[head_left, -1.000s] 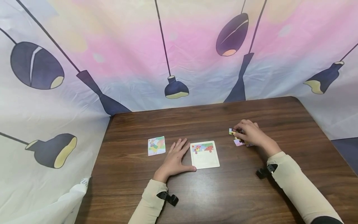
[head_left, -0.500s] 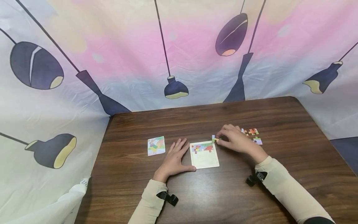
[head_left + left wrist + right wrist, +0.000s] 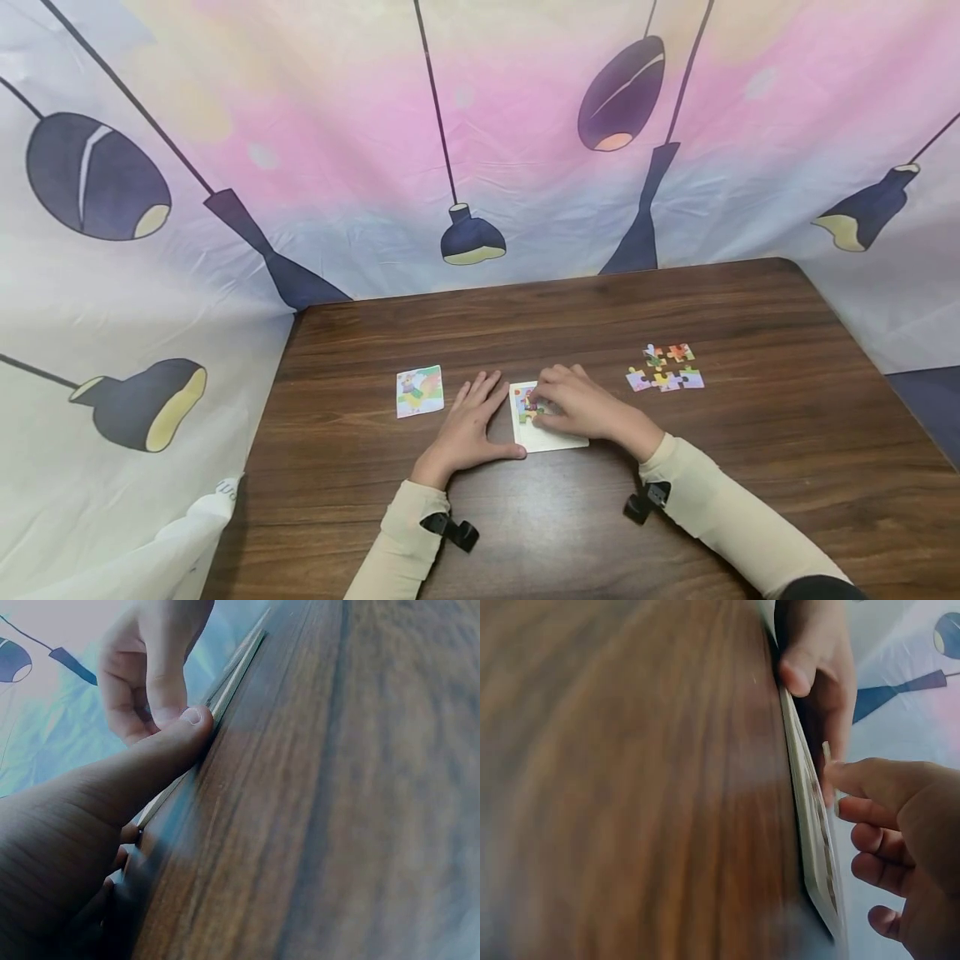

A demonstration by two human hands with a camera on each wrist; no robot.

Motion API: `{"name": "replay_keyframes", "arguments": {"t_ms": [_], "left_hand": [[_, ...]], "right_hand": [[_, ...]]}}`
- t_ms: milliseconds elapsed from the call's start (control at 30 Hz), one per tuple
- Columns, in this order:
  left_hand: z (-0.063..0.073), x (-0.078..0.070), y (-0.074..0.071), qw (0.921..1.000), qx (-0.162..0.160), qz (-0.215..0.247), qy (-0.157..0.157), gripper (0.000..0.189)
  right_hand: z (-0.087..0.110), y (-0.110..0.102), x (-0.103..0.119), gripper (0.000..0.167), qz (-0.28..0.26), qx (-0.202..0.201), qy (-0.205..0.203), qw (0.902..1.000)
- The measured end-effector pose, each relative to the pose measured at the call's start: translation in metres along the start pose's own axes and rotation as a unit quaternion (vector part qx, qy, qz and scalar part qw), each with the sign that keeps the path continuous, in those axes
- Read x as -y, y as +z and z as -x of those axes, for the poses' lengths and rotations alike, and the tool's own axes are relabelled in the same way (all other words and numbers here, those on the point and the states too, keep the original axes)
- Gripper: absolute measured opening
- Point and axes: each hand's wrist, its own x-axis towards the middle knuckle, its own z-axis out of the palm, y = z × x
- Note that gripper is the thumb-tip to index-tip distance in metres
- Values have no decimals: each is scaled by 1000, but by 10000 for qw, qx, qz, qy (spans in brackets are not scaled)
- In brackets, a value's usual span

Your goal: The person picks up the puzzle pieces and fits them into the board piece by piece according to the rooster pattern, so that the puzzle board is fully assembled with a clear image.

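Observation:
My left hand [image 3: 468, 425] lies on the table with fingers spread, beside the left edge of a white square puzzle tray [image 3: 561, 444]. Its thumb touches the tray's near left corner, and the left wrist view shows that thumb [image 3: 196, 720] against the tray's edge. Over the tray, my right hand [image 3: 585, 406] pinches a puzzle piece [image 3: 826, 752] between thumb and index finger, its other fingers curled. The piece stands just above the tray surface, at the left part under the top row. My right hand hides much of the tray and the fitted pieces on it.
Several loose puzzle pieces [image 3: 665, 381] lie to the right of the tray. A small colourful picture card [image 3: 420, 392] sits left of my left hand. Behind the wooden table [image 3: 525, 317] hangs a curtain [image 3: 360, 167] printed with lamps.
My right hand has picked a puzzle piece from the loose ones at the right and carried it left over the tray. The left hand has stayed in place.

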Motion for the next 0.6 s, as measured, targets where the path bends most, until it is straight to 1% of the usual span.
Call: {"name": "replay_keyframes", "arguments": {"t_ms": [200,467,600], "left_hand": [[-1,0,1,10000,6,-12,14,112],[0,-1,-1,9999,-28,25,109,111],[0,0,-1,9999,-19,33,116,111]], "right_hand": [[1,7,0,22,50,11,-84,10000],[1,4,5,24,277,81,-53,9996],[0,3,8,22,329,34,15,9995]]}}
